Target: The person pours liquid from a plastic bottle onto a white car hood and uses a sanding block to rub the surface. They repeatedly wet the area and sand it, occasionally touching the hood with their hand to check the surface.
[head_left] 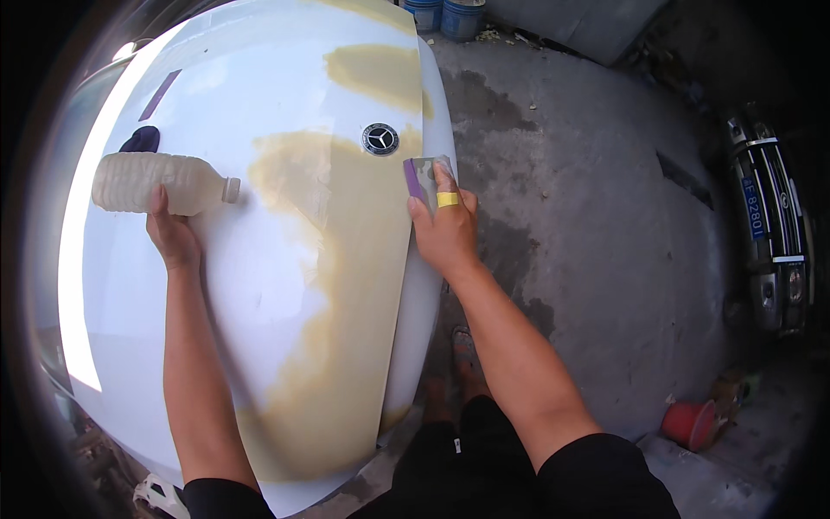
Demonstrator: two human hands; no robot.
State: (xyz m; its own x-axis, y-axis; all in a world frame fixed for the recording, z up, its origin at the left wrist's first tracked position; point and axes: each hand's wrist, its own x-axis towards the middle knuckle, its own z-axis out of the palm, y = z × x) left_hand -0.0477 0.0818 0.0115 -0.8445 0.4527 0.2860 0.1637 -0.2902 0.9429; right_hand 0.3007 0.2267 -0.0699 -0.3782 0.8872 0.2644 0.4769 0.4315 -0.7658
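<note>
A cloudy plastic bottle (156,180) lies on its side in my left hand (173,233), its neck toward the right. My left thumb presses on the bottle's near side; the other fingers are hidden beneath it. My right hand (450,227) grips a grey sanding block (429,171) with a purple abrasive sheet along its left edge. Yellow tape wraps one right finger. The block is at the right edge of a white car hood (246,82), just below a round emblem (379,138). Tan sanded patches (354,208) spread over the hood's right side.
A purple strip (160,95) and a dark cloth-like item (141,140) lie on the hood. Blue buckets (462,19) stand at the far end. Grey floor (596,225) with wet patches runs to the right, toward another car's front (772,229) and a red bucket (689,424).
</note>
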